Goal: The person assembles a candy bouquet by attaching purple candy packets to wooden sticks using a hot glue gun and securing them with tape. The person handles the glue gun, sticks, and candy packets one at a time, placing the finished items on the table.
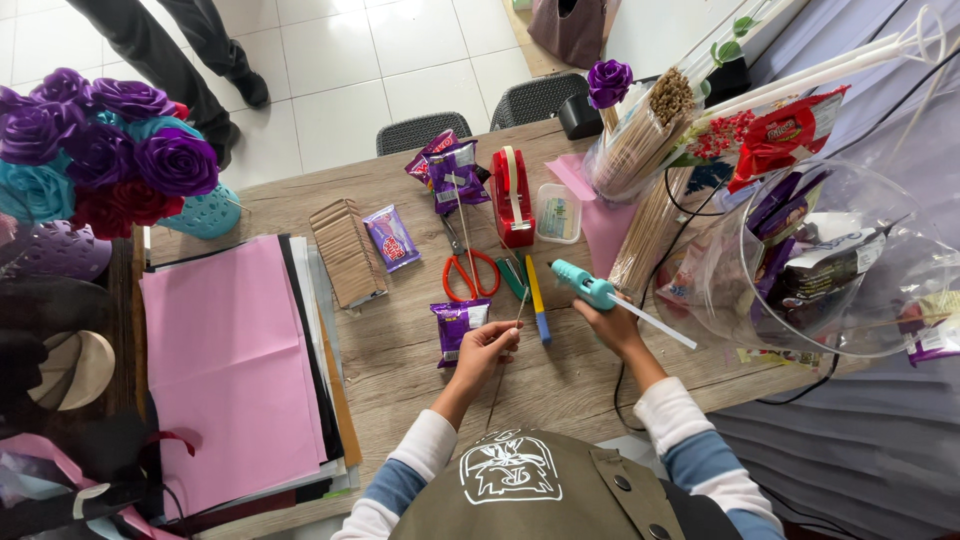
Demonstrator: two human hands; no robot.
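My right hand [612, 325] grips a teal glue gun [583, 282] with a white glue stick jutting out behind it. My left hand [487, 347] pinches a thin wooden skewer [520, 308] that points up toward the gun's nozzle. Right beside that hand a small purple snack packet [455, 325] lies on the wooden table [400, 360]. A blue and yellow pen [537, 300] rests between my hands.
Orange-handled scissors [468, 272], a red tape dispenser [512, 198], more snack packets [390, 236] and a skewer bundle [640, 135] lie further back. Pink paper sheets [230, 370] cover the left. A clear balloon full of snacks [830, 260] sits right. Purple paper roses [100, 140] stand far left.
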